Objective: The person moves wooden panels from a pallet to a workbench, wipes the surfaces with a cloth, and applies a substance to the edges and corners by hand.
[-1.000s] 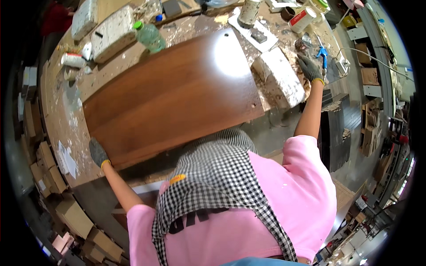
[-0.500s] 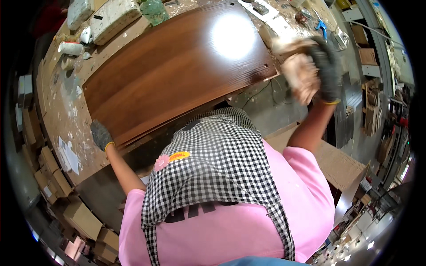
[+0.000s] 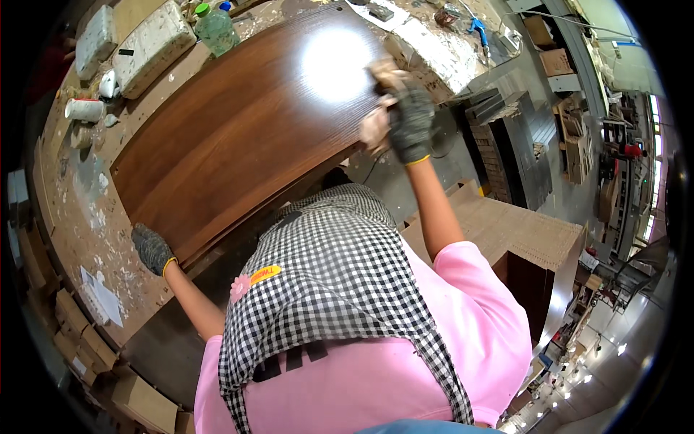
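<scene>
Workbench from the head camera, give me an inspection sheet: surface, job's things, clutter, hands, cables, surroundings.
Surface: workbench, paint-spattered and dusty.
Job's things: brown wood panel lying flat on the bench, glare on its far end.
Clutter: green bottle, white blocks, white can, papers.
Hands: left hand gloved, at the panel's near corner; right hand gloved, gripping a pale wad at the panel's right edge.
Cables: nothing seen clearly.
Surroundings: cardboard boxes left, dark stacked boards right.
</scene>
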`<state>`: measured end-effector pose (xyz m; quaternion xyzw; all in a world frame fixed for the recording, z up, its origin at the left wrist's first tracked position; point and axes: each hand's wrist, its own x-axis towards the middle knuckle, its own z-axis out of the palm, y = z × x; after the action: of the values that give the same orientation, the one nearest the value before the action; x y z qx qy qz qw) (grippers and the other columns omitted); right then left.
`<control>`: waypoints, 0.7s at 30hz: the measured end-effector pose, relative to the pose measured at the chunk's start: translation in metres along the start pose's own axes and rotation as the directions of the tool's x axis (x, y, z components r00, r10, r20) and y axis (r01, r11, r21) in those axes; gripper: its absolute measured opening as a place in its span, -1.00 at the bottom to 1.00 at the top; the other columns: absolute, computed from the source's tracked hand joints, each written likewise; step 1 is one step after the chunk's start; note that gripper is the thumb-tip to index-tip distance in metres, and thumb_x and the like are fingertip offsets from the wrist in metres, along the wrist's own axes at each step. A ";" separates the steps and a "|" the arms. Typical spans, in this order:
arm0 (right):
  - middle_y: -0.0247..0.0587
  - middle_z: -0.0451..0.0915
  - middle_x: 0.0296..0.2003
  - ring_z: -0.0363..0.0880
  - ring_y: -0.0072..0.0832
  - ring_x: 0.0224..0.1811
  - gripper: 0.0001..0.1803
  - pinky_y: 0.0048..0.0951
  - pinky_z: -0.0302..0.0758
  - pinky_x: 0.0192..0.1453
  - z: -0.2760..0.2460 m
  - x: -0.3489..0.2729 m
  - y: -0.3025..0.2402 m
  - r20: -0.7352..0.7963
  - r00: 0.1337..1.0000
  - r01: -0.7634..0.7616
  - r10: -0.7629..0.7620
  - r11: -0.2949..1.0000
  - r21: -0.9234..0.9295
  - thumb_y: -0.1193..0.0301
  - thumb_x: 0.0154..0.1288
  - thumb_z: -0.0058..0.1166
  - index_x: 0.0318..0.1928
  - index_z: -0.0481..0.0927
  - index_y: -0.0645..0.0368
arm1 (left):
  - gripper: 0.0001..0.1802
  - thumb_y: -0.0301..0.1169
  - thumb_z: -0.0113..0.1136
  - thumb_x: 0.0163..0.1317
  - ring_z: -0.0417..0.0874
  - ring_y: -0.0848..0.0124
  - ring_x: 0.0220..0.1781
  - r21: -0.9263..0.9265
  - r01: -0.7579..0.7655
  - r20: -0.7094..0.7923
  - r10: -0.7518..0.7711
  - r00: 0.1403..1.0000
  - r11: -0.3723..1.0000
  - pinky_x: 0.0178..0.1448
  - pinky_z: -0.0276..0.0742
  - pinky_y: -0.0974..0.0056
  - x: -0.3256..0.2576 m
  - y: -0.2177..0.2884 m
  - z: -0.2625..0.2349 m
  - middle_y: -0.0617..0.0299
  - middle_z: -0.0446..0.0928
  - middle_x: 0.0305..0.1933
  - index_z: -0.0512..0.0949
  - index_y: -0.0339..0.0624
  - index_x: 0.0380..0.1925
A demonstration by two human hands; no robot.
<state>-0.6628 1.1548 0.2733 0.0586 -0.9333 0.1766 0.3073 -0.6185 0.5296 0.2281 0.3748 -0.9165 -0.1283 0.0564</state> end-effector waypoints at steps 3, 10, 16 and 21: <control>0.02 0.61 -0.04 0.55 -0.04 0.05 -0.67 -0.15 0.47 0.16 -0.005 -0.051 0.118 -0.019 0.932 -0.356 0.362 0.904 -0.239 0.40 0.34 0.01 0.10 0.56 0.12 | -0.31 0.04 -0.31 0.53 0.45 -0.07 0.34 -0.014 -0.070 -0.017 0.070 0.997 0.997 0.41 0.31 0.08 -0.003 0.022 -0.005 -0.14 0.43 0.35 0.42 -0.35 0.27; -0.06 0.68 -0.16 0.66 -0.29 -0.08 -0.73 -0.28 0.54 0.09 -0.074 -0.004 0.069 0.004 0.936 -0.342 0.351 0.910 0.234 0.46 0.37 0.06 0.04 0.63 0.22 | -0.28 0.12 -0.24 0.49 0.45 -0.15 0.31 0.033 -0.055 0.083 0.052 0.995 0.998 0.37 0.34 0.00 0.001 0.000 -0.018 -0.26 0.43 0.31 0.43 -0.34 0.24; 0.11 0.40 0.32 0.35 -0.07 0.39 -0.42 -0.04 0.18 0.49 -0.015 -0.007 -0.037 0.418 0.885 0.283 -0.205 0.950 -0.133 0.31 0.42 0.05 0.40 0.35 0.17 | -0.20 0.06 -0.07 0.45 0.14 -0.04 0.56 -0.125 -0.314 0.239 0.336 0.911 0.941 0.60 0.01 0.12 0.033 -0.004 -0.031 -0.19 0.16 0.53 0.16 -0.33 0.46; 0.29 0.17 0.43 0.13 0.10 0.50 -0.09 0.06 0.04 0.56 0.035 -0.034 -0.152 0.472 0.790 0.345 -0.392 0.920 0.185 0.00 0.34 0.11 0.48 0.14 0.32 | -0.23 -0.04 0.02 0.44 0.13 0.00 0.57 -0.223 -0.219 0.276 0.277 0.920 0.950 0.61 -0.01 0.16 0.026 -0.010 -0.035 -0.15 0.12 0.55 0.15 -0.33 0.47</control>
<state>-0.6214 1.0003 0.2714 0.2967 -0.9422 0.1334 0.0805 -0.6230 0.4980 0.2591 0.2241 -0.9381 -0.2620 -0.0343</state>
